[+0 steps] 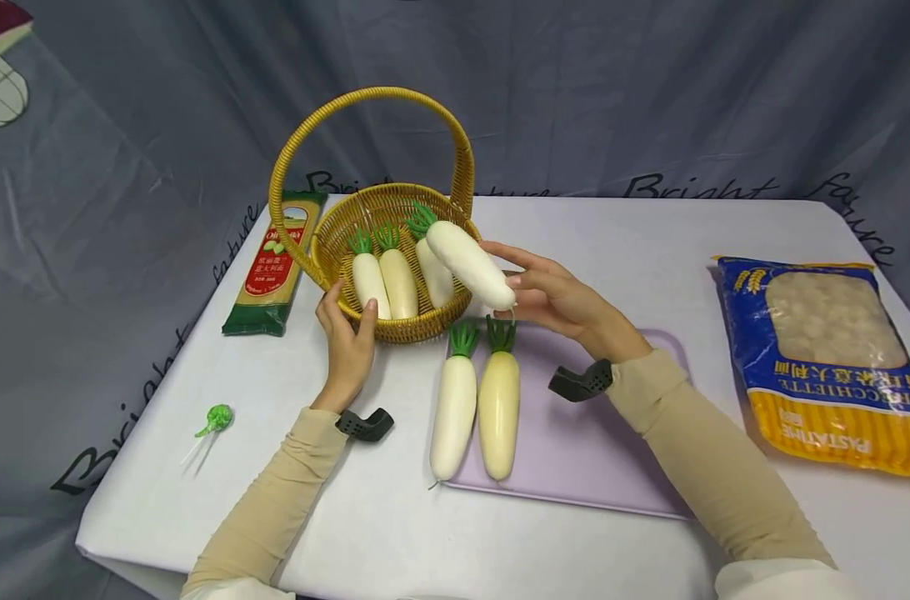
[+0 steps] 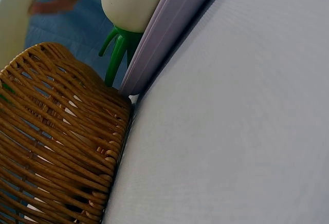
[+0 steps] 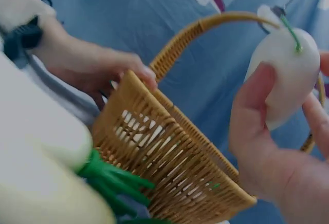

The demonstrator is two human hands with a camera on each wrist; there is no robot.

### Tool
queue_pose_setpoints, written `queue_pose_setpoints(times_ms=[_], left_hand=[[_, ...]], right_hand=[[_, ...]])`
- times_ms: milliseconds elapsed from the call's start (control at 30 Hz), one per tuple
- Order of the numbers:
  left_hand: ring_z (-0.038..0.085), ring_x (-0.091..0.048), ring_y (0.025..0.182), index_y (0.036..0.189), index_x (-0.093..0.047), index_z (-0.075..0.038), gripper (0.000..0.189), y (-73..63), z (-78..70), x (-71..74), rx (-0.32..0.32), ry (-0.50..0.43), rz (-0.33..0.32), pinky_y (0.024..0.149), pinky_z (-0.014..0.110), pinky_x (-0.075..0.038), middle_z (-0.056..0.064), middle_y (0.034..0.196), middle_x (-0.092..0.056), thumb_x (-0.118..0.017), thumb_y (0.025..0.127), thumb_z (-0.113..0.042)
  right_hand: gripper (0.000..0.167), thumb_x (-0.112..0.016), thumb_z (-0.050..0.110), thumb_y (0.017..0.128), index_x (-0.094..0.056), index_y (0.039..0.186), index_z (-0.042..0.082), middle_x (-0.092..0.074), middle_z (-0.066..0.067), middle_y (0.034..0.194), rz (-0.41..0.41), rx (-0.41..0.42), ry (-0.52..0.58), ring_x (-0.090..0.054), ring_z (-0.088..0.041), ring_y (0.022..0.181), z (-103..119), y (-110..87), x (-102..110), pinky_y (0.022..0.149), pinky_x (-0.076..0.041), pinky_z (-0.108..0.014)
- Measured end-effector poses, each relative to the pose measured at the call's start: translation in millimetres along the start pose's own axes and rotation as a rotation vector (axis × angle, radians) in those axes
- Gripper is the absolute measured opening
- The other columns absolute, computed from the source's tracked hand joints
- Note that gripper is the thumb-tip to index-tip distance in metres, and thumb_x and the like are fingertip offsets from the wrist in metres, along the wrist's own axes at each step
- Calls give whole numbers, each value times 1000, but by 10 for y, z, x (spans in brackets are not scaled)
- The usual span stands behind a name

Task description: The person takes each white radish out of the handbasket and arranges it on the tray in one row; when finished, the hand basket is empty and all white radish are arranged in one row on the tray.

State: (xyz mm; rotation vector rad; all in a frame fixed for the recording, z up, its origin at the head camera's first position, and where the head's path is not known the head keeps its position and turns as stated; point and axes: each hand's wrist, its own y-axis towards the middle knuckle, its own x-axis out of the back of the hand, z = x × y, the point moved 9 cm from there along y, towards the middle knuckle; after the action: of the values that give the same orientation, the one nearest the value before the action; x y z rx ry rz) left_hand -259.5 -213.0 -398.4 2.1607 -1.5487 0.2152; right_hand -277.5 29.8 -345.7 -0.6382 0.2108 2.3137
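From my end, I saw the right hand (image 1: 551,296) holding a radish (image 1: 470,265) between thumb and fingers near one end, the other end slanting over the right side of the basket (image 1: 413,332). The left hand (image 1: 347,354) gripped the basket's near-left rim; three radishes (image 1: 399,283) lay inside, and two more (image 1: 498,417) just outside, by the tray's (image 1: 597,442) left edge.
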Motion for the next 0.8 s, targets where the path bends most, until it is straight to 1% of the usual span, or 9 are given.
queue_pose_setpoints(times_ms=[200, 333, 433, 500, 600, 733, 800], left_hand=[[26, -16, 135, 140, -17, -15, 60, 1, -1, 18, 4, 4, 4, 110, 48, -16, 13, 141, -12, -44, 92, -39], [26, -15, 135, 140, -17, -14, 60, -6, -5, 33, -1, 2, 1, 110, 48, -15, 14, 141, -12, -44, 92, -38], [26, -15, 135, 140, -17, -14, 60, -5, -11, 30, -5, 1, 2, 110, 48, -14, 14, 141, -12, -44, 92, -38], [26, -15, 135, 140, -17, -14, 60, -6, -9, 27, -4, 3, 4, 110, 47, -15, 14, 141, -12, -44, 93, -38], [27, -15, 135, 140, -17, -12, 59, -8, -7, 23, -7, 4, 6, 110, 48, -15, 14, 140, -12, -43, 93, -37], [28, -15, 135, 140, -17, -11, 60, -8, -11, 11, -10, -4, 9, 109, 49, -15, 14, 140, -12, -43, 93, -37], [28, -15, 135, 140, -17, -12, 60, -5, -9, 2, -8, -7, 12, 110, 49, -15, 14, 141, -12, -43, 93, -37]], right_hand=[[52, -40, -3, 90, -37, 138, 16, -51, -4, 120, -15, 44, -59, -56, -14, 101, -37, -538, 36, 82, -48, -29], [51, -42, -1, 90, -37, 138, 17, -48, -3, 122, -67, 29, -164, -56, -12, 102, -145, -864, 88, 83, -49, -28], [51, -44, -1, 90, -37, 138, 16, -46, -2, 124, -97, 7, -253, -56, -10, 101, -288, -1072, 160, 81, -50, -27], [52, -43, -2, 91, -35, 139, 14, -45, -2, 126, -86, 7, -295, -56, -10, 103, -389, -1185, 186, 80, -50, -26], [51, -42, -4, 91, -34, 139, 10, -45, 1, 129, -63, 20, -312, -53, -8, 108, -510, -1317, 193, 83, -49, -26], [52, -43, -7, 89, -31, 139, 2, -44, 5, 135, -42, 72, -314, -50, -7, 114, -572, -1431, 167, 85, -49, -24], [53, -44, -8, 88, -30, 139, 0, -42, 7, 138, -48, 97, -347, -49, -7, 115, -587, -1473, 155, 86, -48, -23]])
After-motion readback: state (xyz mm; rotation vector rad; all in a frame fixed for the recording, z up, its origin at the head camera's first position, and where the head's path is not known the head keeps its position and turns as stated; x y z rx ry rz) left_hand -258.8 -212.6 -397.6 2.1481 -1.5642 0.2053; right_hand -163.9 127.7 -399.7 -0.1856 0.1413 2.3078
